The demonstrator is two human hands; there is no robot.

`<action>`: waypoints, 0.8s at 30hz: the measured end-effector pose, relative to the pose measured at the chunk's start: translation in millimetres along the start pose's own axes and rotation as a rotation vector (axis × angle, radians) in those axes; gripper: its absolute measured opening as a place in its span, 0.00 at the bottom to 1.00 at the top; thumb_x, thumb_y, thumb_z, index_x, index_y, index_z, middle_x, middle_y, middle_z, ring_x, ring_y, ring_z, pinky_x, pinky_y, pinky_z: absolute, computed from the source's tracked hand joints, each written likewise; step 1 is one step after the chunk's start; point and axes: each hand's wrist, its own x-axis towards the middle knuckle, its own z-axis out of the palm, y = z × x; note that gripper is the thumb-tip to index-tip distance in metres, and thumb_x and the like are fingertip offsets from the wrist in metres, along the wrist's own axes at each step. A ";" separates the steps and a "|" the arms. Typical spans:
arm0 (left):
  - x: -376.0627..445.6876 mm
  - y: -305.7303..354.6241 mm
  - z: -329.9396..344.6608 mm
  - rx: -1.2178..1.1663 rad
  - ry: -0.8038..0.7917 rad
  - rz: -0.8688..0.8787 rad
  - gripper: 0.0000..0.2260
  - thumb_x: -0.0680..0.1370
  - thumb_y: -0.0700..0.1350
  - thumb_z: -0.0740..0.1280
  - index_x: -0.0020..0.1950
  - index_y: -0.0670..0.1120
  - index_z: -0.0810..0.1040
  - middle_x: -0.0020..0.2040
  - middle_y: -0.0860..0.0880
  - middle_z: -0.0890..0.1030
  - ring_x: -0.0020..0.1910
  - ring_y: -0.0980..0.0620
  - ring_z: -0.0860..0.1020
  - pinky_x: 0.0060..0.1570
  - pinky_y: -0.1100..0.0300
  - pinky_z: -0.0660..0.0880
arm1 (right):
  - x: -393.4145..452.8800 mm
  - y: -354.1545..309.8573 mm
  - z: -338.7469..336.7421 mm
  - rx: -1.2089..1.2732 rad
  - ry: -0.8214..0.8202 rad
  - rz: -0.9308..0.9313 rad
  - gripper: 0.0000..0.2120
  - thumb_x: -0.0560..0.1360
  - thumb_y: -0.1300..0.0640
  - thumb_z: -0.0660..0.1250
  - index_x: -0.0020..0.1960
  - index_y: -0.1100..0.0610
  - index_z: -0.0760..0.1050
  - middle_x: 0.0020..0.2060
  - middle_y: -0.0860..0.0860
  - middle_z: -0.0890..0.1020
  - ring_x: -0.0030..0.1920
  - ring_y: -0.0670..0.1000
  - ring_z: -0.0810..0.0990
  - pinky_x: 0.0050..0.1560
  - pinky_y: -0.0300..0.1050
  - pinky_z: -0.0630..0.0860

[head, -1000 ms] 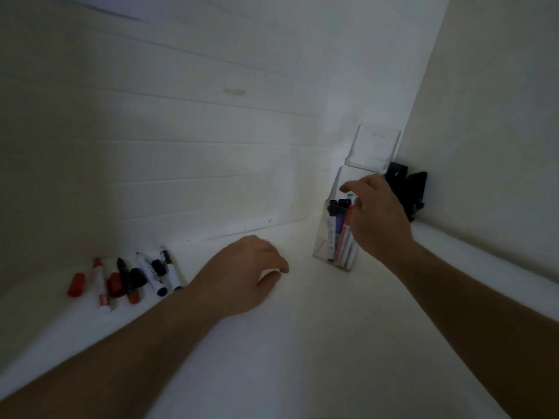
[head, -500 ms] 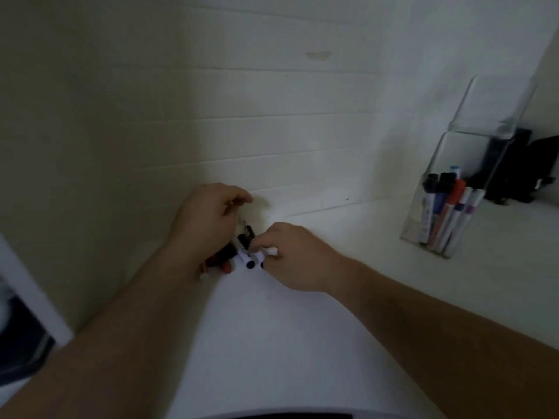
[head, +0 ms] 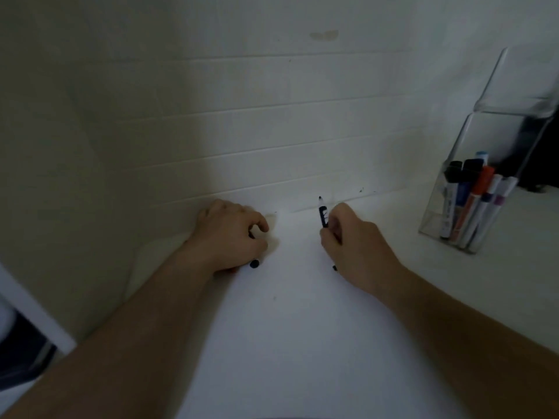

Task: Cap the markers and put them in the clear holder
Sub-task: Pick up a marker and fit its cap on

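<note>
On a white counter (head: 287,343), near the camera, a person's left hand (head: 233,237) curls down over markers, a dark marker end (head: 254,263) showing beneath its palm. Just beside it, the right hand (head: 354,243) grips an uncapped black marker (head: 323,213), tip up. Farther right, well apart, the clear holder (head: 496,122) stands against the tiled wall (head: 272,131), holding several capped markers (head: 475,201).

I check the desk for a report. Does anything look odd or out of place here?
Only one thing: the marker in the right hand has a bare tip, uncapped. The left hand covers other markers. Markers in the clear holder stand capped.
</note>
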 end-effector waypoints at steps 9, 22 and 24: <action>-5.1 15.2 -2.9 -0.507 0.191 -0.040 0.09 0.78 0.53 0.66 0.57 0.62 0.79 0.47 0.59 0.78 0.27 0.54 0.80 0.24 0.54 0.78 | 0.8 6.2 -5.3 0.392 0.040 0.126 0.06 0.81 0.53 0.64 0.52 0.52 0.67 0.37 0.54 0.82 0.30 0.50 0.77 0.25 0.34 0.72; -0.8 35.6 7.2 -0.938 0.241 0.042 0.10 0.78 0.43 0.71 0.57 0.53 0.83 0.42 0.52 0.82 0.28 0.64 0.74 0.30 0.73 0.68 | 6.9 17.6 1.9 0.340 0.052 -0.034 0.16 0.82 0.62 0.58 0.63 0.43 0.72 0.45 0.41 0.77 0.43 0.45 0.78 0.43 0.38 0.70; -0.4 33.9 7.9 -0.967 0.251 0.042 0.10 0.76 0.41 0.73 0.54 0.54 0.84 0.42 0.54 0.83 0.37 0.63 0.78 0.38 0.70 0.71 | 7.1 16.0 -0.9 0.342 0.075 -0.055 0.15 0.82 0.61 0.60 0.61 0.42 0.72 0.45 0.42 0.77 0.41 0.41 0.74 0.40 0.35 0.67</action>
